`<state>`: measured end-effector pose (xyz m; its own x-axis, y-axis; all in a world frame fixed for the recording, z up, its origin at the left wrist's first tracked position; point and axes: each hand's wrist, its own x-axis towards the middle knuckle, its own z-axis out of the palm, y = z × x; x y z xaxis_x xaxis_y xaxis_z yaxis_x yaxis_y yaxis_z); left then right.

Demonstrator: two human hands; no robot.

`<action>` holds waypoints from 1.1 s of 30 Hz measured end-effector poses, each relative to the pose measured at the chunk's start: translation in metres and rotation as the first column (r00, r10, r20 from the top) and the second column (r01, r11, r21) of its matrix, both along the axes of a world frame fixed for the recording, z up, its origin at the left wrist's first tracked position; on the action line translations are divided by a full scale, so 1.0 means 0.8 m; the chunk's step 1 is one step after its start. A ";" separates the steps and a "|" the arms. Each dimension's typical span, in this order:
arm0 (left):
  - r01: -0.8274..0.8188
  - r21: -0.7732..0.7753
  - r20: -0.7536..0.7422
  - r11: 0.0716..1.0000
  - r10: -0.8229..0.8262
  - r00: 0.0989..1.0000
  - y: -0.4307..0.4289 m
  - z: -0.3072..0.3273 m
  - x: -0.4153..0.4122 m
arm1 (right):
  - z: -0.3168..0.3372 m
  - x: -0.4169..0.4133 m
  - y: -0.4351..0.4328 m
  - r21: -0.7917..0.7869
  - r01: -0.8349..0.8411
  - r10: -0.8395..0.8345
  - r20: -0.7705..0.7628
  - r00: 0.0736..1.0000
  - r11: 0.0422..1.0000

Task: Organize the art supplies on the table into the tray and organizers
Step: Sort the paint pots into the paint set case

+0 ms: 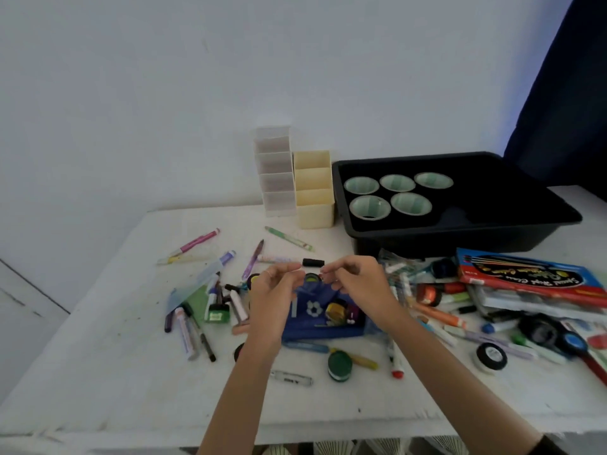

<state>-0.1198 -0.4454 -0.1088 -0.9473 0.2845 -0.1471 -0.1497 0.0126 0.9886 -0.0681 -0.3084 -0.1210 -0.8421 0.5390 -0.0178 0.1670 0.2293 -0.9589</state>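
A white wall backs a white surface [98, 339] strewn with art supplies, and the sorting looks barely begun. The black tray [460, 229] at the far right holds five green cups [361, 185], all apparently empty, and the white organizer [276, 178] and cream organizer [313, 192] beside it show nothing in their compartments. Everything else is loose: pens [193, 330] and markers on the left, a green pot [340, 366] near the front edge, a red box [525, 277] on a heap at the right, and a blue pouch [322, 320] in the middle. The left grip [276, 290] and right grip [354, 280] hover over that pouch, fingers curled, fingertips close together around a small black piece [313, 262]; whether either is grasping it, or anything at all, I cannot tell. By my reading nearly the whole job is left
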 end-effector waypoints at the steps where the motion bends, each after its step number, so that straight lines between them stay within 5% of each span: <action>1: -0.007 -0.006 -0.001 1.000 0.007 1.000 -0.003 -0.003 0.006 | -0.002 0.004 -0.002 -0.007 0.001 -0.001 -0.004 1.000 1.000; 15: -0.320 0.008 -0.027 0.947 0.320 0.947 -0.149 0.001 -0.025 | 0.015 -0.073 -0.138 0.147 -0.242 0.249 -0.029 0.968 0.959; 19: -0.434 -0.076 -0.146 0.897 0.421 0.895 -0.204 0.003 -0.057 | 0.023 -0.125 -0.172 0.218 -0.257 0.271 -0.033 0.962 0.941; 24: -0.613 -0.302 -0.327 0.730 0.525 0.786 -0.277 -0.021 -0.100 | 0.014 -0.194 -0.205 0.438 -0.213 0.222 0.032 0.975 0.873; 29: -0.466 -0.346 -0.053 0.814 0.479 0.876 -0.298 -0.037 -0.120 | -0.013 -0.229 -0.201 0.431 -0.200 0.126 0.194 0.973 0.880; 33: -0.394 -0.353 -0.014 0.849 0.416 0.909 -0.293 -0.045 -0.123 | -0.026 -0.230 -0.205 0.344 -0.191 0.139 0.170 0.976 0.919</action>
